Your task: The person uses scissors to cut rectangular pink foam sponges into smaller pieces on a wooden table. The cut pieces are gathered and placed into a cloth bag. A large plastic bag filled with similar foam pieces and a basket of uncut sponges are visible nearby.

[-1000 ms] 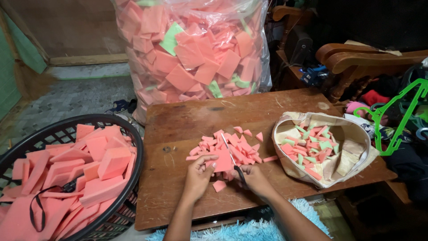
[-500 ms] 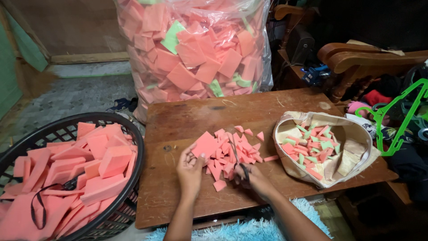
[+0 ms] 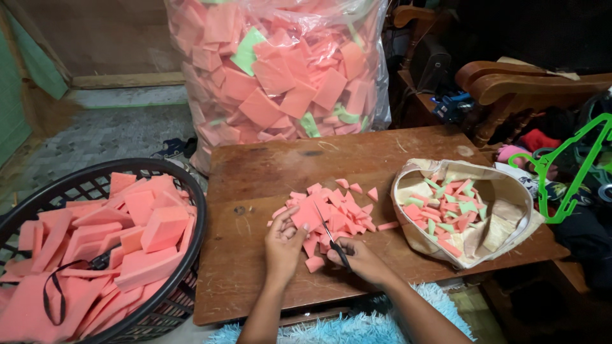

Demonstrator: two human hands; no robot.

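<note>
Two hands — left hand (image 3: 284, 242) gripping one foam piece (image 3: 308, 213), right hand (image 3: 357, 255) working one scissors (image 3: 331, 239)

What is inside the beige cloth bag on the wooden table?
The cloth bag holds small pink and green foam offcuts on its lining. Whatever lies beneath them is covered.

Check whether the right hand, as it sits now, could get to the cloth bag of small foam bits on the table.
Probably yes: the right hand holds scissors, but only bare table and a stray foam piece lie between it and the cloth bag.
</note>
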